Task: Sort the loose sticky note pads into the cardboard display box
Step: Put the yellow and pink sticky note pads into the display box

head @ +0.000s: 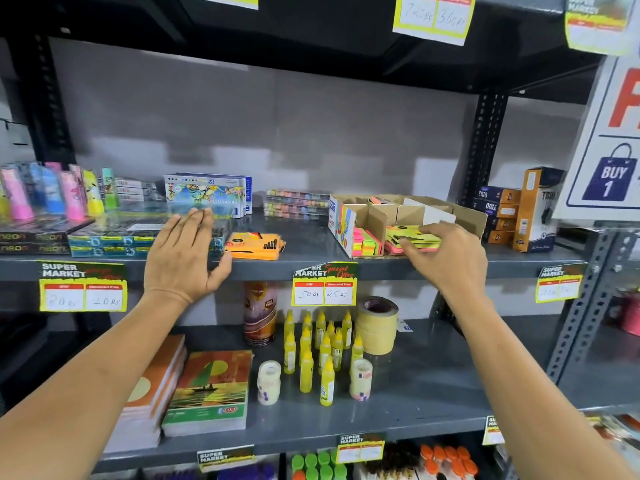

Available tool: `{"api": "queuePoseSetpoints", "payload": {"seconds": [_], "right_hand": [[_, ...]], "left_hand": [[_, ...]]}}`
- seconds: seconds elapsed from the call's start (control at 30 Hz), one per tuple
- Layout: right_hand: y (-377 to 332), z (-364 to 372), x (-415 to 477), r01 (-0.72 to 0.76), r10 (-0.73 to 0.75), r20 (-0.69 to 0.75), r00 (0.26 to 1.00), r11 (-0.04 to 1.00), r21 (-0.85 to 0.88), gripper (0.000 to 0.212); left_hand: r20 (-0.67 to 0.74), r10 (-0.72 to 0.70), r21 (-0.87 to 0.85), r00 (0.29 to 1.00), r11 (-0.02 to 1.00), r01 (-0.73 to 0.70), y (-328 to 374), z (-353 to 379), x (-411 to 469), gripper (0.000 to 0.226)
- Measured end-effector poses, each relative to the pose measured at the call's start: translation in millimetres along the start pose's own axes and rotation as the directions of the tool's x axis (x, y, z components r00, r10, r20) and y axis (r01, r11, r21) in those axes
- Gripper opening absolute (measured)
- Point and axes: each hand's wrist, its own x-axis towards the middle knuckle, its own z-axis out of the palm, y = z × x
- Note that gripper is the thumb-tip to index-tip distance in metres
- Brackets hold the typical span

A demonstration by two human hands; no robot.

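Observation:
A cardboard display box (465,211) with dividers stands on the upper shelf, right of centre. Its left compartment holds pink, green and yellow note pads (365,242). In the right front compartment lies a yellow-green pad on a pink one (405,239), and my right hand (450,254) rests its fingers on the yellow-green pad. A small stack of orange sticky note pads (254,245) lies loose on the shelf, left of the box. My left hand (185,251) hovers open just left of the orange stack, fingers spread, not touching it.
Pastel boxes (207,195), neon marker packs (38,240) and pens fill the shelf's left. Eraser trays (296,202) sit behind. Orange and blue boxes (519,209) stand right of the display box. Below are glue bottles (322,351), tape rolls (377,323) and notebooks (207,389).

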Motion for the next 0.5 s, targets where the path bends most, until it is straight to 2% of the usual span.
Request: {"api": "queuePoseSetpoints", "payload": {"seconds": [0.13,0.4,0.5], "right_hand": [[2,1,-4,0.024,-0.023,0.023,0.999,0.999,-0.041,0.032],[-1,9,-2,0.035,-0.030,0.061,0.998,0.995,-0.094,0.032],[-12,4,-2,0.006,-0.005,0.020,1.000,0.998,-0.064,0.033]], "left_hand": [[0.011,-0.004,-0.004,1.000,1.000,0.004,0,1,0,0.072],[0.064,-0.012,0.020,0.998,1.000,0.011,2,-7,1,0.072],[0.092,-0.011,0.030,0.996,1.000,0.008,1,-8,2,0.073]]}}
